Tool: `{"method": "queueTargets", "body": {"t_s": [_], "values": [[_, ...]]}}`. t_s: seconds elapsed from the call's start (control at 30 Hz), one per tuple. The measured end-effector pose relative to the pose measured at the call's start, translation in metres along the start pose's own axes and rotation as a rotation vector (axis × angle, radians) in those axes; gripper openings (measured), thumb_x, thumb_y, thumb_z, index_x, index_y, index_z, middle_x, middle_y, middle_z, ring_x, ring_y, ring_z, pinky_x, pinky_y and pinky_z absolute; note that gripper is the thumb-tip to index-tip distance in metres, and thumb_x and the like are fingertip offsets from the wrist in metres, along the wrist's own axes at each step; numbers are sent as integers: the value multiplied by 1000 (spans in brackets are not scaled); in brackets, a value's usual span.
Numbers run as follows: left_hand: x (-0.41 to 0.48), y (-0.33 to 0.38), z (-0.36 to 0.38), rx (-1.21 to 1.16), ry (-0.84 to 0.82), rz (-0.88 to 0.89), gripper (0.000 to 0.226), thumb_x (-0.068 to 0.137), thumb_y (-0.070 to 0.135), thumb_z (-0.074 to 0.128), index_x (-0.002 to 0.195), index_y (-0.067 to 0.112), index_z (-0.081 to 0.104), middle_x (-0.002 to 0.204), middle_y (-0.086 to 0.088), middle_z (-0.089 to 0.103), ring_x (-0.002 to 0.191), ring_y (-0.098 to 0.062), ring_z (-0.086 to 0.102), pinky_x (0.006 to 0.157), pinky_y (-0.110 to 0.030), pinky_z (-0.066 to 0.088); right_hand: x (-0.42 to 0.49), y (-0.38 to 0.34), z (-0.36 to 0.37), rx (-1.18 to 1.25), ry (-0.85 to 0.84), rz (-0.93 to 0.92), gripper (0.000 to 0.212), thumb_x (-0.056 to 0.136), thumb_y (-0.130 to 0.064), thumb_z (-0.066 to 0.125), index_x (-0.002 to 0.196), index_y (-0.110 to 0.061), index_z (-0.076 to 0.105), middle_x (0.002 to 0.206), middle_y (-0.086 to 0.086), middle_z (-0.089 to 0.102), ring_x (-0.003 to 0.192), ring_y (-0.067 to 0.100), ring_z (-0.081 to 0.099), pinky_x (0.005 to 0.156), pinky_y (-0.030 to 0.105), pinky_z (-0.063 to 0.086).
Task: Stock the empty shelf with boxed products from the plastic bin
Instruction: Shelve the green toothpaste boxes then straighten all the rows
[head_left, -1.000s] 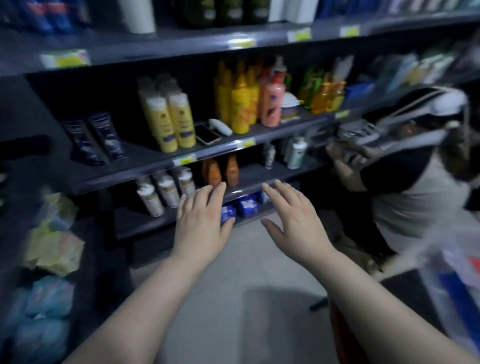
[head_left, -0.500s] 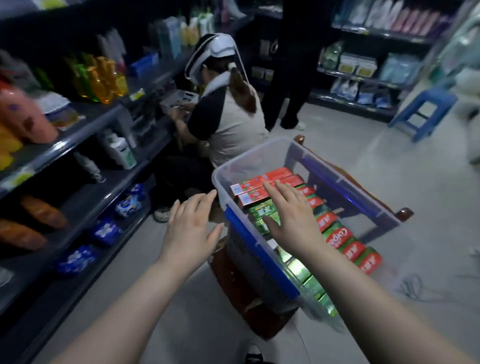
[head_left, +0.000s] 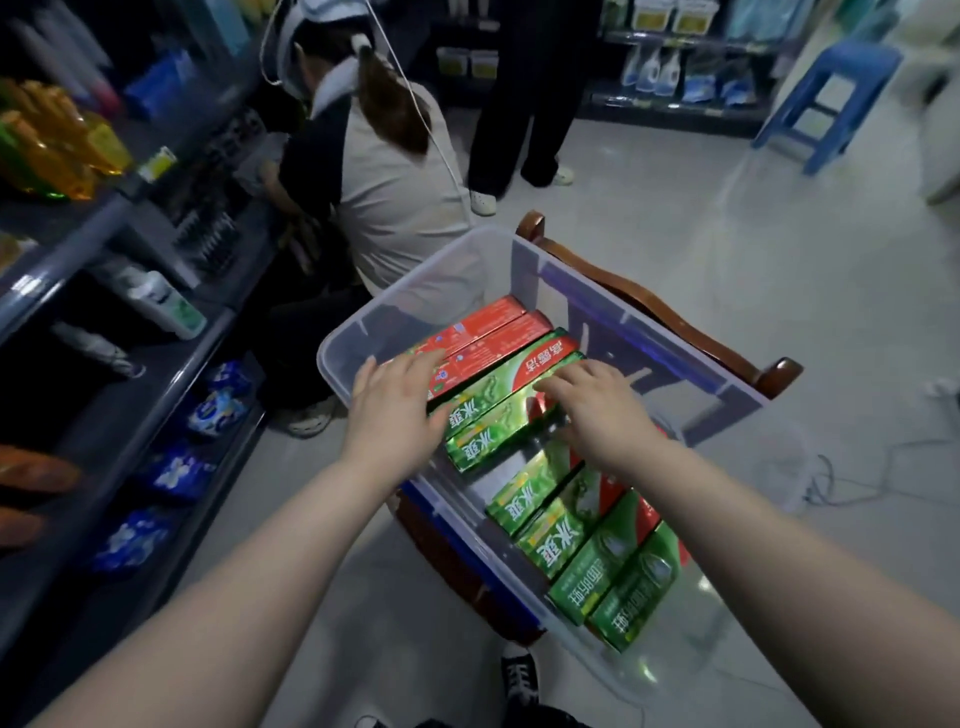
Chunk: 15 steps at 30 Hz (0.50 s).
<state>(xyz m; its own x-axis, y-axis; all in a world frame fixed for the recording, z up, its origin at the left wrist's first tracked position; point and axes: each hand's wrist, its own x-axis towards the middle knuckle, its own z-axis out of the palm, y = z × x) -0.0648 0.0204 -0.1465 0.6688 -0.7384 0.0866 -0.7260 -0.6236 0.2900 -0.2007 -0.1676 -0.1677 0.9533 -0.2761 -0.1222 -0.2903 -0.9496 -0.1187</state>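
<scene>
1. Clear plastic bin (head_left: 488, 270) sat on a wooden chair (head_left: 649, 296) in the aisle, just right of the shelf (head_left: 171, 415); still well stocked w/ boxed products: red boxes (head_left: 493, 332) at the far end, green boxes (head_left: 613, 561) in rows toward the near end.
2. Progress, judged: early in a pick-up. No box was lifted out, and whether any had reached the shelf couldn't be told; nearly all stocking looked left to do.
3. Left hand (head_left: 395, 410) lay spread, fingers loose, on the red/green boxes near the bin's left wall, not closed on anything.
4. Right hand (head_left: 597, 410) was flat on a green box top, fingers extended, no grip yet.
5. Vs. 0.5 s before: both hands had dropped from hovering (left one outside the bin) onto the boxes; view had tipped down closer over the bin. Vs. 1 s before: head had turned from the shelf to the bin.
</scene>
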Motion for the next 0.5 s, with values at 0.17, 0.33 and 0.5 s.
{"method": "queueTargets", "body": {"t_s": [0.17,0.33,0.5], "values": [[0,-1,3,-19,34,-12,51,83,23,66,132,16,51,127,-6,59,121,-27,50,113,-45,17,26,-5,-1,-81,-78,-67,50,76,-34,68,123,-28,51,120,-2,48,113,24,40,93,39,30],[0,0,1,-36,40,-43,45,88,19,59,132,17,52,129,-3,58,123,-24,49,113,-42,15,32,-8,2,-104,-74,-118,48,74,-24,65,119,-27,50,114,-2,46,106,23,40,87,37,31],[0,-2,-2,-69,22,-42,41,90,15,56,131,18,53,130,-3,58,124,-24,48,113,-41,15,34,-2,-7,-101,-51,-186,35,79,-29,63,112,-27,52,111,-8,53,106,19,43,88,35,30]]}}
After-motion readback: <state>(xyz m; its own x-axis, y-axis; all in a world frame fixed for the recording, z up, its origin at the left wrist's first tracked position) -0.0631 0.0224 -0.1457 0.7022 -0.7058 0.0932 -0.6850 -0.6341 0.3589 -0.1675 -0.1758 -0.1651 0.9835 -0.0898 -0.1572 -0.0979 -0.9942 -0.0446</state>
